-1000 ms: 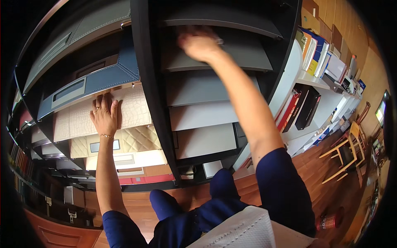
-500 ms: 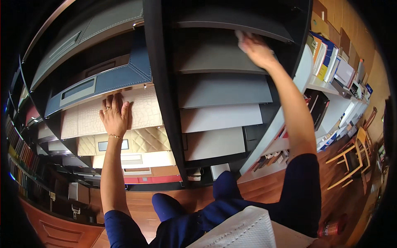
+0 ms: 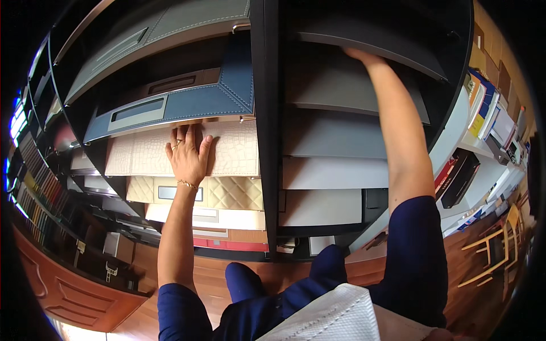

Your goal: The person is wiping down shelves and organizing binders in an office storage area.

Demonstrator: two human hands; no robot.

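My left hand [image 3: 189, 157] lies with its fingers spread on a cream crocodile-pattern panel [image 3: 233, 142], a ring and a bracelet showing. Just above it, a blue stitched panel [image 3: 196, 102] with a silver-framed slot juts out. My right arm reaches up into the right-hand rack, where the fingers of my right hand [image 3: 364, 55] vanish under the edge of a dark grey shelf [image 3: 369, 42]. Below that hand slopes a plain grey shelf [image 3: 335, 85]. Whatever the right hand holds is hidden.
A black upright [image 3: 267, 170] divides the two racks. Lower left are a quilted beige panel [image 3: 233, 192] and a red one [image 3: 227, 244]. Lower right are a blue-grey shelf [image 3: 335, 133] and a white shelf [image 3: 324, 207]. Books [image 3: 483, 108] and a wooden chair [image 3: 495, 250] stand far right.
My right hand has gone deeper under the dark shelf; earlier its blurred fingers showed with something whitish at them. The view has shifted left, while my left hand stays on the cream panel.
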